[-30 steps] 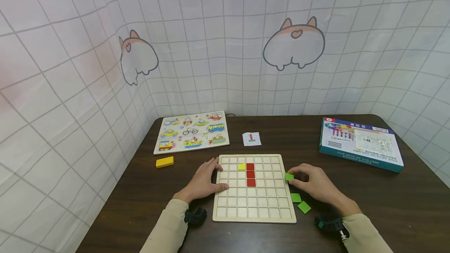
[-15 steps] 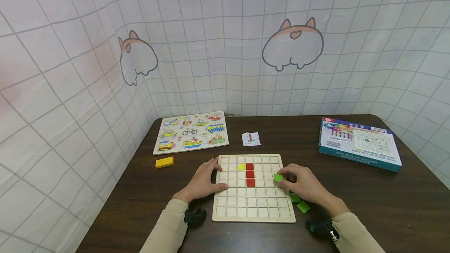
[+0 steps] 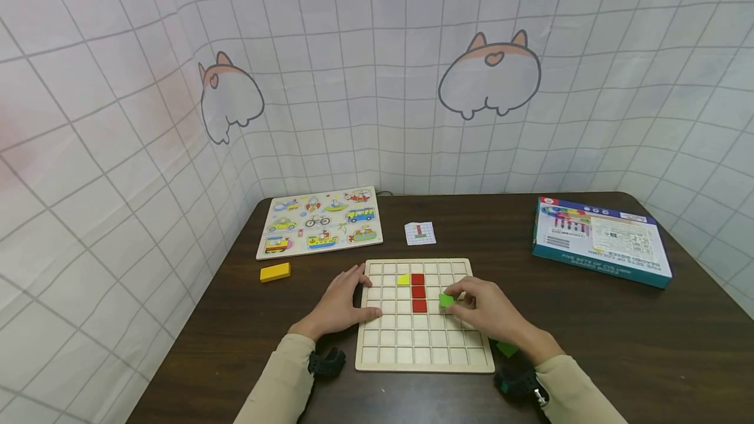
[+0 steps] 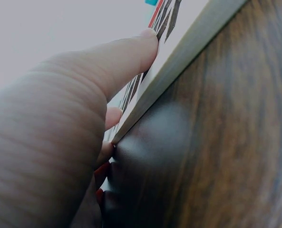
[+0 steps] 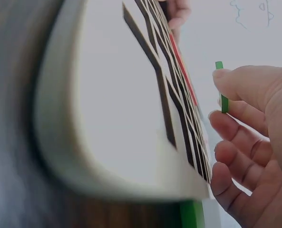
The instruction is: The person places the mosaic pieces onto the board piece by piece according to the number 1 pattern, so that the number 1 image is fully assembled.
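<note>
A pale square grid board [image 3: 425, 368] lies on the dark table. My left hand [image 3: 337, 304] rests spread at its left edge, thumb on top of the rim in the left wrist view. Between thumb and index finger, my right hand [image 3: 491, 309] pinches a green square tile [image 3: 446, 301]. That tile is above the board's right half, and the right wrist view shows the green tile [image 5: 224, 103] apart from the surface. Three red tiles [image 3: 419, 292] form a column on the grid. Left of the top one sits a yellow piece [image 3: 403, 279], partly light-coloured in its cell.
Loose green tiles [image 3: 506, 349] lie by the board's right edge, partly hidden by my right hand. A yellow block [image 3: 275, 272] is at left. Behind are a picture puzzle [image 3: 321, 221], a small pattern card [image 3: 420, 233] and a teal-sided box [image 3: 602, 242]. A patterned curtain [image 3: 377, 84] hangs around.
My right hand has carried the green tile leftward, from beside the board's right edge to over the grid. The left hand and the board have stayed put.
</note>
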A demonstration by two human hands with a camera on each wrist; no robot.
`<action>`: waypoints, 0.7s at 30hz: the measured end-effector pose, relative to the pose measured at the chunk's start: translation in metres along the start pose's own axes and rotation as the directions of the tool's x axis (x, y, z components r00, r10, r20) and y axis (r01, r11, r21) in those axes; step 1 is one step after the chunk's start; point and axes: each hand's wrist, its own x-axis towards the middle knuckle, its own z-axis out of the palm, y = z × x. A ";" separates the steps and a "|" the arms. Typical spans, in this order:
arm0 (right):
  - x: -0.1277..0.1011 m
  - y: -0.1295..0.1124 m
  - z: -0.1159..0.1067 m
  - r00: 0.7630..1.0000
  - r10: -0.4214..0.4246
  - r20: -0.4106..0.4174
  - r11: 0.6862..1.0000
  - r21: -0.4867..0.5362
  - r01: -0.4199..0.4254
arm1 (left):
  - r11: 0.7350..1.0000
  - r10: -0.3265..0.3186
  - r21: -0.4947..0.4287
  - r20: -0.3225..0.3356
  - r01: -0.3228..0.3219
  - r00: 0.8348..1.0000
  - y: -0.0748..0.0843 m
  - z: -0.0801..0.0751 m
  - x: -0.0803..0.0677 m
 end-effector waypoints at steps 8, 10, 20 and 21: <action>0.006 -0.008 0.011 1.000 0.001 0.013 1.000 0.005 -0.001 | 1.000 -0.002 0.000 -0.002 0.002 1.000 0.002 -0.001 -0.001; 0.007 -0.010 0.013 1.000 -0.006 0.007 1.000 0.015 0.005 | 1.000 0.001 -0.003 -0.004 -0.001 1.000 0.003 -0.001 -0.001; 0.012 -0.016 0.027 0.999 -0.049 0.025 0.999 0.014 0.048 | 1.000 0.000 0.006 -0.004 0.000 1.000 0.002 -0.001 0.000; 0.012 -0.017 0.029 0.998 -0.056 0.024 0.998 0.011 0.056 | 1.000 0.001 0.007 -0.005 -0.001 1.000 0.001 0.000 0.000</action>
